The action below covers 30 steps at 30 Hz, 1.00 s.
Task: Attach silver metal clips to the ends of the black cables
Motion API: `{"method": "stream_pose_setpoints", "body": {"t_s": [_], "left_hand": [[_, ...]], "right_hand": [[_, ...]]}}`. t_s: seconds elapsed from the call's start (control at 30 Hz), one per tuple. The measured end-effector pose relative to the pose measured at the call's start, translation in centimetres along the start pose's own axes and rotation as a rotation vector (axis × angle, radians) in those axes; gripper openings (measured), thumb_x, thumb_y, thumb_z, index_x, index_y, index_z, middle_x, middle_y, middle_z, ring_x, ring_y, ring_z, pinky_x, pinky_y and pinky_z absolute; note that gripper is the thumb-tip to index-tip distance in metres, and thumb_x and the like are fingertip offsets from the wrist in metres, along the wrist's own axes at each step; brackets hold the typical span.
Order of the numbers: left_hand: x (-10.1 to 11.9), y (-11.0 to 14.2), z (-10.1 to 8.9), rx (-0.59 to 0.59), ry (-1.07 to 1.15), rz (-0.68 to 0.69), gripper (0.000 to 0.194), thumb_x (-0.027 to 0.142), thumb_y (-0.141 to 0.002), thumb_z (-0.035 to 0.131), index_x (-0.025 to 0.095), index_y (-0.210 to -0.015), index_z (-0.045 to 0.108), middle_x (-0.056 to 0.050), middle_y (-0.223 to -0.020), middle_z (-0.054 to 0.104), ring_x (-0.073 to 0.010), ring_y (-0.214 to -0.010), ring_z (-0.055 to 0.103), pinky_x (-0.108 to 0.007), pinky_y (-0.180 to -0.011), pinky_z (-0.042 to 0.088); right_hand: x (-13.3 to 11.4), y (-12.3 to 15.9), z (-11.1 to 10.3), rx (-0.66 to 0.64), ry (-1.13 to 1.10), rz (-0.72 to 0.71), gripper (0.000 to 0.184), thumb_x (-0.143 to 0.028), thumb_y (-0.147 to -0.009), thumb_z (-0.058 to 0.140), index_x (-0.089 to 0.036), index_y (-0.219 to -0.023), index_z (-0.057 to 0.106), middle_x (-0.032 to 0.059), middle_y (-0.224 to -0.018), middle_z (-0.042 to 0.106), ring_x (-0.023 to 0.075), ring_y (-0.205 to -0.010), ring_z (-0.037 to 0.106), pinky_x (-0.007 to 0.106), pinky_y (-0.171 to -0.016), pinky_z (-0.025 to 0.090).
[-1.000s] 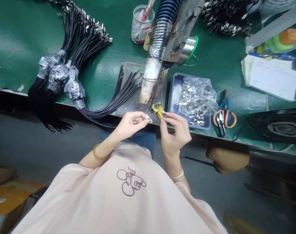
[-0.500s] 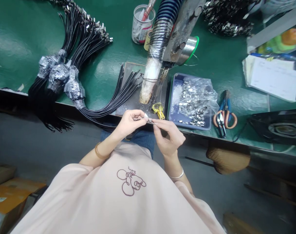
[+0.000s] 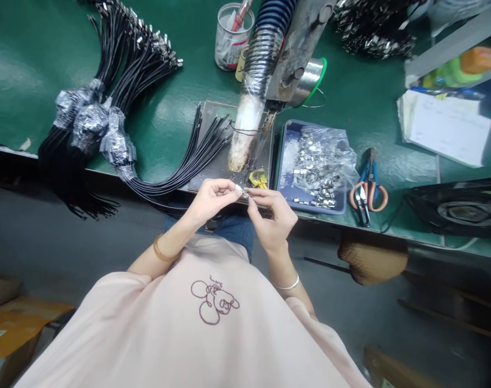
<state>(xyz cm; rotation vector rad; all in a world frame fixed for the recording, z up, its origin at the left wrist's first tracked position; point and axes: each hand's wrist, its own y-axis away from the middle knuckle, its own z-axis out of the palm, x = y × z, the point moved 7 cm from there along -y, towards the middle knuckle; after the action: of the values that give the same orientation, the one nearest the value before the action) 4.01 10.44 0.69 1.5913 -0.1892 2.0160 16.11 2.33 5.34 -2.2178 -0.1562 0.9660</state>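
Observation:
My left hand [image 3: 211, 200] and my right hand [image 3: 269, 215] meet at the front edge of the green bench, fingertips pinched together on a small metal clip [image 3: 244, 191]. Each hand grips one side of it; whether a wire end is in the pinch I cannot make out. Just behind the fingers lies a small yellow tool [image 3: 257, 178] on a dark metal plate [image 3: 207, 116]. A fan of loose black wires [image 3: 189, 164] lies on that plate and runs off to the left.
A blue tray [image 3: 283, 156] with a bag of metal clips [image 3: 322, 161] sits right of the hands, scissors [image 3: 366, 188] beyond it. A ribbed hose and fixture [image 3: 261, 70] stand behind. Wrapped black cable bundles [image 3: 104, 108] lie left; a plastic cup [image 3: 229, 37], solder spool [image 3: 312, 75], papers [image 3: 443, 126].
My right hand has moved left from beside the yellow tool to meet my left hand, and both now pinch the clip between them. The view has shifted slightly.

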Motion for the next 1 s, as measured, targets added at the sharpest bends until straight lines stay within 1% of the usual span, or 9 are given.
{"method": "stream_pose_setpoints", "body": {"t_s": [0.17, 0.3, 0.4, 0.53, 0.67, 0.83, 1.0], "left_hand": [[0.0, -0.4, 0.0, 0.006, -0.007, 0.015, 0.026, 0.035, -0.065, 0.082, 0.014, -0.060, 0.067, 0.001, -0.059, 0.063, -0.0082, -0.057, 0.051, -0.022, -0.062, 0.045], [0.0, -0.6, -0.2, 0.031, -0.028, 0.038, 0.024, 0.033, -0.066, 0.079, 0.013, -0.061, 0.066, 0.002, -0.059, 0.061, -0.0080, -0.057, 0.051, -0.022, -0.060, 0.043], [0.0, -0.9, -0.3, 0.048, -0.041, 0.048, 0.021, 0.030, -0.067, 0.077, 0.013, -0.060, 0.066, 0.001, -0.059, 0.062, -0.0080, -0.057, 0.051, -0.021, -0.059, 0.043], [-0.2, -1.4, -0.5, 0.086, -0.043, 0.058, 0.014, 0.026, -0.064, 0.076, 0.013, -0.061, 0.070, 0.000, -0.060, 0.067, -0.0092, -0.058, 0.055, -0.022, -0.060, 0.046], [-0.2, -1.8, -0.6, 0.122, -0.052, 0.072, 0.011, 0.025, -0.062, 0.075, 0.014, -0.062, 0.073, -0.001, -0.061, 0.070, -0.0097, -0.058, 0.056, -0.022, -0.060, 0.046], [-0.1, -1.8, -0.6, 0.147, -0.062, 0.088, 0.015, 0.028, -0.062, 0.078, 0.014, -0.063, 0.072, 0.000, -0.059, 0.068, -0.0101, -0.057, 0.056, -0.023, -0.060, 0.047], [0.4, -1.5, -0.5, 0.140, -0.067, 0.094, 0.020, 0.032, -0.062, 0.080, 0.015, -0.060, 0.070, 0.002, -0.056, 0.064, -0.0093, -0.055, 0.054, -0.023, -0.058, 0.045]], "right_hand": [[-0.3, -0.3, 0.2, 0.004, 0.039, -0.076, 0.015, -0.008, -0.086, 0.067, -0.022, -0.085, 0.064, 0.0034, -0.091, 0.079, 0.0170, -0.083, 0.077, 0.030, -0.075, 0.062], [-0.4, -0.4, 0.4, -0.001, 0.078, -0.122, 0.015, -0.008, -0.087, 0.066, -0.022, -0.086, 0.063, 0.0042, -0.091, 0.079, 0.0170, -0.082, 0.077, 0.030, -0.073, 0.063], [-0.2, -0.4, 0.5, -0.008, 0.093, -0.132, 0.015, -0.008, -0.088, 0.065, -0.022, -0.086, 0.062, 0.0046, -0.092, 0.079, 0.0167, -0.082, 0.077, 0.030, -0.073, 0.063], [0.0, -0.6, 0.7, -0.008, 0.115, -0.136, 0.015, -0.009, -0.089, 0.064, -0.023, -0.085, 0.061, 0.0047, -0.092, 0.079, 0.0172, -0.083, 0.077, 0.030, -0.073, 0.063], [0.2, -0.9, 0.7, 0.001, 0.105, -0.106, 0.015, -0.009, -0.089, 0.064, -0.022, -0.084, 0.060, 0.0047, -0.092, 0.078, 0.0170, -0.085, 0.077, 0.031, -0.075, 0.063], [0.3, -1.1, 0.6, -0.011, 0.112, -0.084, 0.014, -0.010, -0.089, 0.065, -0.022, -0.083, 0.061, 0.0051, -0.093, 0.078, 0.0180, -0.086, 0.076, 0.033, -0.075, 0.063], [0.1, -1.3, 0.6, -0.008, 0.113, -0.095, 0.014, -0.009, -0.088, 0.066, -0.022, -0.083, 0.062, 0.0050, -0.093, 0.078, 0.0174, -0.086, 0.077, 0.031, -0.076, 0.063]]}}
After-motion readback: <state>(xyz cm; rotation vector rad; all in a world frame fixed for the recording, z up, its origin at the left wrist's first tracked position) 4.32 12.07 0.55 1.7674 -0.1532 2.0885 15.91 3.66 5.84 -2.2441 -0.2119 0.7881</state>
